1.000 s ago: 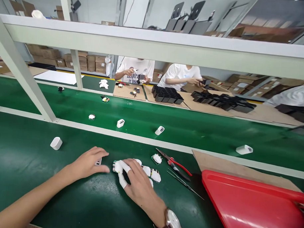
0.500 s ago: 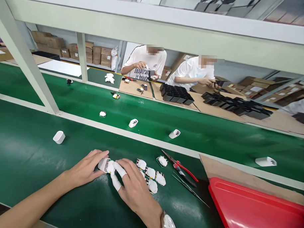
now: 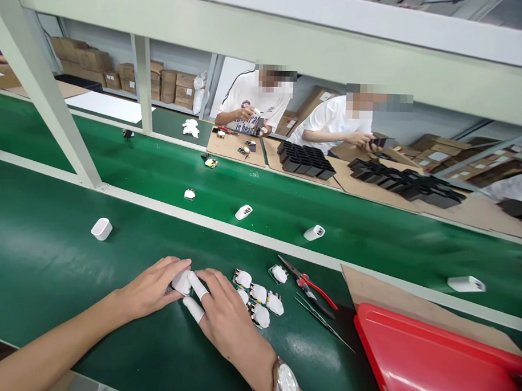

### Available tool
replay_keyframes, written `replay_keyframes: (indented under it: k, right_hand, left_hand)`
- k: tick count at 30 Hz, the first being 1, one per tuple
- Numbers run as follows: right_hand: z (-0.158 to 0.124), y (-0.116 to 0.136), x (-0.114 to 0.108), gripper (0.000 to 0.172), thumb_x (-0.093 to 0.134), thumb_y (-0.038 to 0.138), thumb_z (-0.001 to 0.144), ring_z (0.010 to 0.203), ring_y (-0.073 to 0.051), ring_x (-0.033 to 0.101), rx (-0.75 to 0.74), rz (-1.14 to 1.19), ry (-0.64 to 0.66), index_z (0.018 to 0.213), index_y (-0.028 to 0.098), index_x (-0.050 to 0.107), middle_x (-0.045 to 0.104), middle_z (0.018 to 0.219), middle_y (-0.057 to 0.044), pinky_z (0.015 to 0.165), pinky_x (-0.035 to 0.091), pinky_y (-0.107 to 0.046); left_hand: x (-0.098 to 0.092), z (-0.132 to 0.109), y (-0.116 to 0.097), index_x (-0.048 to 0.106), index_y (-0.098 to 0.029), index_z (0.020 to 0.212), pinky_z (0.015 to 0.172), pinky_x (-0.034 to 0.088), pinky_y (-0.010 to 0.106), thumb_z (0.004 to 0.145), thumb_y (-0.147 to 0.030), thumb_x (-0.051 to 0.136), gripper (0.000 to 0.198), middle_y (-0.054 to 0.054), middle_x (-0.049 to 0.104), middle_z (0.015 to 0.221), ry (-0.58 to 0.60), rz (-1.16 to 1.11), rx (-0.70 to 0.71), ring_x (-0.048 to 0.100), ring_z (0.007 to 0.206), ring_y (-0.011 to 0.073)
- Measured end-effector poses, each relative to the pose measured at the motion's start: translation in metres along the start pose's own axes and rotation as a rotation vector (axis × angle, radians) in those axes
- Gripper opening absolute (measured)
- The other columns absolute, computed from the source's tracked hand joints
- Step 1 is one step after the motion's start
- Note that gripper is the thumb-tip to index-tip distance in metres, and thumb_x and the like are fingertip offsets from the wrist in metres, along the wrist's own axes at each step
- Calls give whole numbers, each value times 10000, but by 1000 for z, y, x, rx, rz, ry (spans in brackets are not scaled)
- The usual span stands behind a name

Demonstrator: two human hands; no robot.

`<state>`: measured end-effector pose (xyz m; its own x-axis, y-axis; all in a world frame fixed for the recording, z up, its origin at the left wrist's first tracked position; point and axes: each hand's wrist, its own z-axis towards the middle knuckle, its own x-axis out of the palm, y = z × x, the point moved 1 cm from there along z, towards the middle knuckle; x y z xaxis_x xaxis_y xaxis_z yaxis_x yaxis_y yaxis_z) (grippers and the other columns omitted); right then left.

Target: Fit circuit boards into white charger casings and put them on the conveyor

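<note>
My left hand [image 3: 157, 286] is closed around a small white plastic housing [image 3: 181, 281], held just above the green work surface. At the housing's mouth is my right hand [image 3: 229, 314], with white finger covers on its thumb and forefinger and a watch at the wrist. Its fingertips pinch a small circuit board with a white pad, which sits mostly inside the housing and is largely hidden. Right of my right hand lie several circuit boards with white pads [image 3: 258, 293]. Another white housing [image 3: 101, 229] stands at the left, its opening up.
Red-handled pliers [image 3: 308, 282] and tweezers [image 3: 324, 322] lie right of the boards, beside a red tray [image 3: 435, 361]. A green conveyor belt [image 3: 278, 204] carries white housings and boards. Two co-workers [image 3: 255, 104] sit beyond it near black cases [image 3: 307, 160]. A slanted frame post [image 3: 50, 91] rises at left.
The circuit board has gone deeper into the white housing in my left hand, and my right fingers have moved with it. Items on the belt have shifted right.
</note>
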<state>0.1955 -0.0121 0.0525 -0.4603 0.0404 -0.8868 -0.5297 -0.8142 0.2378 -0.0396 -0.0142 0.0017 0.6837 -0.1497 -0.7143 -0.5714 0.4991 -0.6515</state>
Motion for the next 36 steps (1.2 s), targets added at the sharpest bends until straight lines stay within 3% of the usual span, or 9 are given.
replay_keyframes:
  k: [3,8,12,15,21,24,27,32,36]
  right_hand:
    - [-2,-1,6,474,565,57,903,1288,-349,580,30,34,5,1363,171,565,593,1424,-185,1032,595,-553]
    - [-5,-4,21,414,557,34,925,1258,-326,618,38,87,24,1312,175,597,625,1376,-173,1032,604,-517]
    - [-5,-6,26,493,505,-20,879,1144,-305,674,65,102,14,1323,183,571,666,1270,-151,986,627,-499]
    - [-9,-8,21,534,509,34,934,1180,-303,680,117,160,24,1447,177,467,665,1315,-159,998,627,-489]
    - [-35,-30,-14,459,537,229,1060,1226,-302,678,247,89,-148,1507,224,431,669,1349,-158,995,624,-498]
    - [-50,-50,-31,402,522,220,1063,1179,-287,700,243,21,-233,1463,233,486,681,1318,-153,940,645,-467]
    - [-54,-73,-39,355,493,182,1055,1171,-282,693,240,-26,-253,1407,221,526,670,1321,-156,943,644,-474]
    - [-24,-109,-40,367,534,168,1028,1308,-319,596,363,-147,-71,1395,160,545,598,1417,-183,1102,549,-522]
    - [26,-149,-29,404,617,184,991,1271,-292,608,434,-195,44,1388,123,571,619,1377,-175,1127,511,-447]
  left_hand:
    - [3,-1,0,304,-339,1575,1037,600,430,994,-219,662,693,90,635,1416,67,-101,-51,670,1267,268]
    - [6,-3,-2,393,-310,1439,996,632,391,983,-207,663,540,76,673,1398,102,-194,-106,703,1250,237]
    - [1,-3,-5,553,-273,1297,1018,618,395,1033,-183,584,280,86,688,1340,37,-32,90,705,1218,241]
    - [-1,-2,-9,618,-258,1237,977,632,377,1052,-139,537,235,102,689,1325,-20,102,255,710,1181,243]
    - [7,4,-27,616,-235,972,731,624,317,1005,-108,552,146,88,726,1133,-78,163,269,727,883,194]
    - [-6,35,-20,642,-233,922,759,603,289,995,-136,544,156,75,726,1103,8,142,271,721,878,177]
    - [-38,99,10,688,-236,911,912,581,304,985,-244,555,152,78,728,1152,-36,254,120,720,1001,201]
    - [-76,206,64,685,-206,810,859,599,417,924,-363,512,260,139,746,1020,-145,403,-169,735,892,293]
    - [-91,196,84,762,-219,911,962,584,522,866,-564,563,401,176,751,1184,-122,416,-185,696,1141,408]
